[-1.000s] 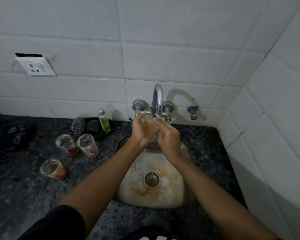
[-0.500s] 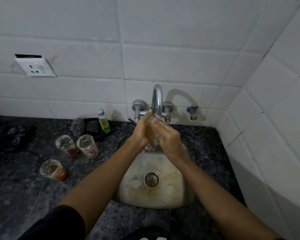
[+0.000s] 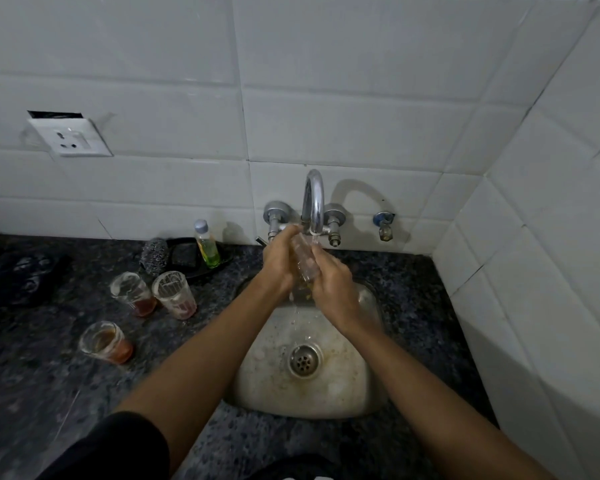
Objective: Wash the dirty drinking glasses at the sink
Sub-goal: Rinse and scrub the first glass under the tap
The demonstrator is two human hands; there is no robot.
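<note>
A clear drinking glass (image 3: 305, 258) is held under the chrome tap (image 3: 313, 199), tilted, with water running over it and down into the steel sink (image 3: 347, 386). My left hand (image 3: 280, 260) grips its left side and my right hand (image 3: 331, 284) wraps its right side and base. Both hands hide most of the glass. Three dirty glasses stand on the dark counter to the left: one with brown residue (image 3: 132, 293), one with pinkish residue (image 3: 174, 294), one nearer with orange residue (image 3: 105, 342).
A green soap bottle (image 3: 207, 244), a steel scrubber (image 3: 155, 255) and a black dish (image 3: 187, 256) sit behind the glasses. A dark object (image 3: 18, 275) lies far left. A tiled wall with a socket (image 3: 70, 137) stands behind, another tiled wall right. A small valve (image 3: 383, 225) is beside the tap.
My hands have shifted around the glass under the tap, and the glass now shows more between them. Water now streams down into the sink. The counter glasses have not moved.
</note>
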